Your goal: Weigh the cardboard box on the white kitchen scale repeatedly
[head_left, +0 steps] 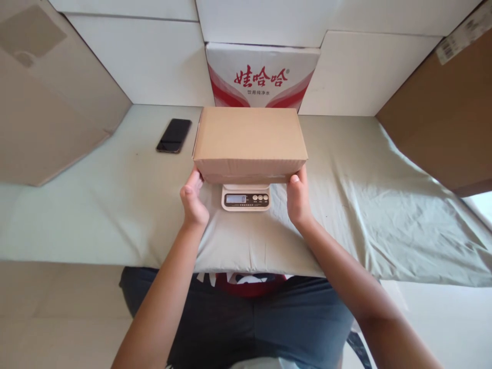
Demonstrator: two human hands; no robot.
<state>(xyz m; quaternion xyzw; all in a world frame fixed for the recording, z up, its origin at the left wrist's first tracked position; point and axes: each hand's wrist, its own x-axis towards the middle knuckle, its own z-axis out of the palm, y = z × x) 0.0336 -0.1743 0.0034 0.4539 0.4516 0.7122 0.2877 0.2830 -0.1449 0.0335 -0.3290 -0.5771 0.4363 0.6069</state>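
Note:
A closed brown cardboard box (249, 139) is held level just over a small white digital scale (246, 198). My left hand (193, 201) grips the box's near left corner, fingers curled under its bottom edge. My right hand (298, 200) grips the near right corner the same way. The scale's display and three buttons show below the box's front edge; its platform is hidden under the box. I cannot tell whether the box rests on the scale or hovers above it.
A black phone (174, 135) lies on the pale green cloth (365, 205) to the box's left. A red-and-white printed carton (262, 77) stands behind the box. Brown cardboard panels (42, 102) lean at both sides, white boxes (154, 56) line the back.

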